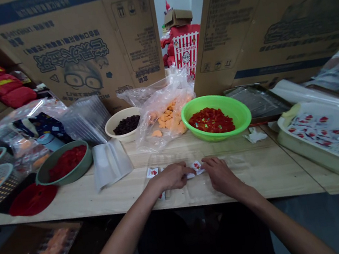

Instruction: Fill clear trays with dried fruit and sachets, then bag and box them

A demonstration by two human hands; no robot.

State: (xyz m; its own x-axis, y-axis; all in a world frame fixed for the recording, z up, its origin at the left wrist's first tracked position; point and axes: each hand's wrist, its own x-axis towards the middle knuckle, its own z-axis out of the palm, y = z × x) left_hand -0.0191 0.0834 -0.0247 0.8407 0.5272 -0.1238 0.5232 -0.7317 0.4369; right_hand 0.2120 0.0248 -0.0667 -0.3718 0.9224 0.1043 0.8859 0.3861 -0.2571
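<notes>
A clear plastic tray (200, 191) with compartments lies flat before me at the table's front. My left hand (174, 176) is over its middle, fingers curled, the fingertips at a small white sachet that they partly cover. From the right, my right hand (221, 176) reaches in with its fingertips on the edge of a white sachet with a red print (197, 166). Another such sachet (152, 172) sits in the tray's back left corner. One more, near the front left, is mostly hidden by my left forearm.
A white bin (294, 136) of similar sachets stands at the right. Along the back are a green bowl (219, 135) of red pieces, a bag (146, 133) of orange pieces and a cream bowl (113, 133) of dark pieces. Bowls and baskets crowd the left. Cardboard (75, 30) rises behind.
</notes>
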